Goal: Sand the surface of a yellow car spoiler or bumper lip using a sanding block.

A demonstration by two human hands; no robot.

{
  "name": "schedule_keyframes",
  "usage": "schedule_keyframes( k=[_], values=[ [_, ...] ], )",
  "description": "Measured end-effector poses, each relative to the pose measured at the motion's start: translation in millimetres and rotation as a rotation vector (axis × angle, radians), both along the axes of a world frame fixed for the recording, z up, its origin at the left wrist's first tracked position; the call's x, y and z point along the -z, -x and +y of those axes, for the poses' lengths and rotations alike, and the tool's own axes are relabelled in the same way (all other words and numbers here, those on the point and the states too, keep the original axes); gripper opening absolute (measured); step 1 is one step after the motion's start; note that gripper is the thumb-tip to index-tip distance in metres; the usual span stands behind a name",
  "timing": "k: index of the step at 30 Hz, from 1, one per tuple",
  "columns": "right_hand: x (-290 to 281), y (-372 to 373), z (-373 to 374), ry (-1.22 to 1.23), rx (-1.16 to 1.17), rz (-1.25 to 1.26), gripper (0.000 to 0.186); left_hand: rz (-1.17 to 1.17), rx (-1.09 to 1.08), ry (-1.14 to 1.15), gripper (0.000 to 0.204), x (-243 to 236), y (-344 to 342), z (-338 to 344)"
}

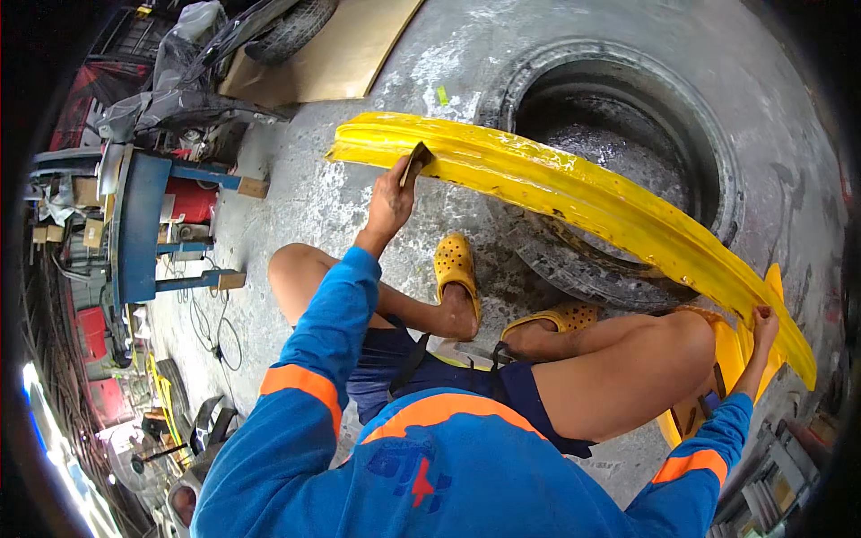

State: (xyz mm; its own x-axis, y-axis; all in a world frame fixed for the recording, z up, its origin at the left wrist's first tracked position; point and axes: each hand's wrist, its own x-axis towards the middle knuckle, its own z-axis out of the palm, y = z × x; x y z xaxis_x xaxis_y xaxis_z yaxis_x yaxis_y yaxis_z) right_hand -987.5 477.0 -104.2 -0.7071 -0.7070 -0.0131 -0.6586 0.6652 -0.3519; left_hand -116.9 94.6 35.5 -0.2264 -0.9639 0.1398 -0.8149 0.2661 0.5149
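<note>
A long curved yellow bar (538, 193), wet and shiny with dark scuffs, stretches across my view above my knees. My left hand (391, 197) is closed on a thin dark flat pad (416, 161), perhaps sandpaper, held against the bar's near edge toward its left end. My right hand (763, 327) pinches the bar near its right end. Another yellow part (773, 278) shows under that end, by my right knee. Beyond and beneath the bar sits a large round black basin (726, 170) with dark water in it.
At the left stand a blue metal frame (134, 224), cables (224, 350) and mixed clutter. A cardboard sheet (323, 63) and a tyre (287, 27) lie at the upper left. My feet in yellow clogs (453, 260) are below the bar. Grey metal pieces (771, 475) are at lower right.
</note>
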Motion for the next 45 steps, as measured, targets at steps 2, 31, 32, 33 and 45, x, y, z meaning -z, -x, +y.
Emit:
schedule_keyframes(
  k=[2,31,32,33,45],
  values=[
    [-12,-3,-1,0.038,-0.049,0.026,0.021,0.190,-0.001,0.030,0.033,12,0,-6],
    [-150,-614,-378,0.407,-0.951,-0.604,0.014,0.717,-0.313,0.080,0.038,-18,-60,-67],
    [-144,-632,-381,0.435,-0.980,-0.595,0.014,0.464,-0.455,0.092,0.037,-22,-77,-80],
    [-139,-646,-384,0.475,-0.996,-0.491,0.014,0.353,-0.493,0.054,0.036,-23,-95,-96],
    [-108,-687,-402,0.443,-0.978,-0.290,0.010,0.360,-0.441,0.226,0.054,104,-150,-181]
  ],
)
